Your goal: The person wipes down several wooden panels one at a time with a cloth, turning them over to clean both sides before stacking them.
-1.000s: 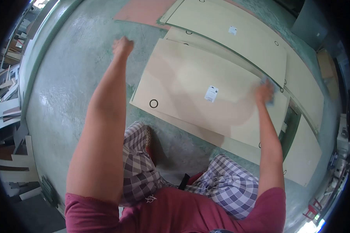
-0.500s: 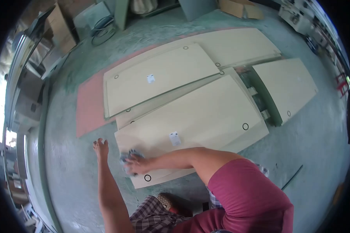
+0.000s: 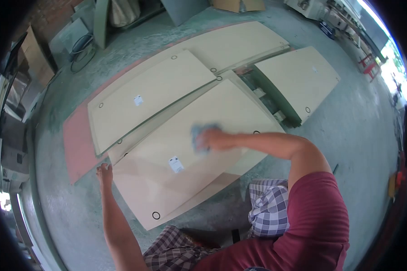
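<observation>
A large cream panel lies flat on top of a low stack, with a small white label and black ring marks on its face. Over its middle, blurred by motion, my right hand presses a blue-grey cloth onto the surface. My left hand is beside the panel's left corner, fingers loosely bent and apart, with nothing seen in them. Behind lies another labelled cream panel, its front edge close to the first stack.
A smaller cream panel lies on a green-edged stack at the right. Pink sheet shows under the far panels. A coiled hose and leaning boards stand at the back left; a red stool is far right.
My right hand has swept the cloth from the panel's near left end up and right to its middle. My left hand has shifted slightly toward the panel's left corner. The view has turned.
</observation>
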Action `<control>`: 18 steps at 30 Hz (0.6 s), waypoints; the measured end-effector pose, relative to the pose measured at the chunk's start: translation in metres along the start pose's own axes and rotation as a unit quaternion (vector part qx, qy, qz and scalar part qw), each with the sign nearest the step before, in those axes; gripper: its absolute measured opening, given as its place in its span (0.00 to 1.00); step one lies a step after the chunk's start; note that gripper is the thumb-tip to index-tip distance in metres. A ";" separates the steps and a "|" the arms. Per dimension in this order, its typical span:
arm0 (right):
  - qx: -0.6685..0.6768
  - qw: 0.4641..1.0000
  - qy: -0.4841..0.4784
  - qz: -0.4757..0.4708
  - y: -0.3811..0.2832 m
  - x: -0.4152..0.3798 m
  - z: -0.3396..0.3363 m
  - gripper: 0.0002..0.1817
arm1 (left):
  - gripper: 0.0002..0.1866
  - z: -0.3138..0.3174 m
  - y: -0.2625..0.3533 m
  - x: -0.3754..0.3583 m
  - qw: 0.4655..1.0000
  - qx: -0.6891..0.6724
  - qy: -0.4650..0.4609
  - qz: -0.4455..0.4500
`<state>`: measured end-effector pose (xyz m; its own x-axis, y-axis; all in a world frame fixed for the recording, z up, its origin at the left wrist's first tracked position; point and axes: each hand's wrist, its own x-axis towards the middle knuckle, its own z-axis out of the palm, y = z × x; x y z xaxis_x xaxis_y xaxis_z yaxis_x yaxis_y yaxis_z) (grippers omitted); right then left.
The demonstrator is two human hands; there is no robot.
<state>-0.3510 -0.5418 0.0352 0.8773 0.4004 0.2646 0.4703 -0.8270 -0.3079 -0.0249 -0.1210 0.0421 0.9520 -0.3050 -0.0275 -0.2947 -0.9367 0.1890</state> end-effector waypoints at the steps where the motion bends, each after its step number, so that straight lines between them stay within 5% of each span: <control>1: -0.056 0.993 0.015 0.098 0.045 -0.024 -0.003 0.17 | 0.19 -0.001 0.009 -0.001 1.000 -0.002 0.008 -0.004; 3: -0.202 0.841 -0.007 0.502 0.064 -0.045 -0.041 0.21 | 0.19 -0.005 0.021 -0.006 1.000 0.002 0.002 -0.003; 5: -0.126 0.836 0.059 0.530 0.047 -0.032 -0.065 0.20 | 0.19 0.000 0.015 -0.002 0.999 0.033 -0.002 0.025; 7: -0.059 0.897 -0.005 0.437 0.012 -0.013 -0.043 0.19 | 0.19 0.013 0.007 0.004 0.997 0.036 -0.019 0.059; 9: -0.008 0.981 -0.052 0.187 -0.025 -0.013 0.009 0.19 | 0.18 0.022 0.009 0.007 0.996 0.069 -0.027 0.049; 11: -0.080 0.996 0.001 -0.026 -0.071 -0.026 0.013 0.17 | 0.17 0.027 0.015 0.010 0.996 0.061 -0.027 0.054; 14: -0.007 0.995 -0.043 -0.088 -0.053 -0.055 0.020 0.18 | 0.16 0.041 0.031 0.009 0.997 0.029 -0.040 0.061; 16: -0.033 0.999 -0.026 -0.018 -0.014 -0.081 0.004 0.19 | 0.15 0.039 0.049 0.008 0.995 0.011 0.000 0.095; 18: -0.156 0.976 -0.020 0.149 0.042 -0.114 -0.015 0.20 | 0.15 0.042 0.050 0.017 0.993 0.001 0.001 0.118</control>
<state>-0.4325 -0.6282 0.0058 0.9768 0.1334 0.1673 0.1468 -0.9867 -0.0704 -0.0266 -0.1800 0.0094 0.8570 -0.5150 0.0196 -0.5091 -0.8401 0.1873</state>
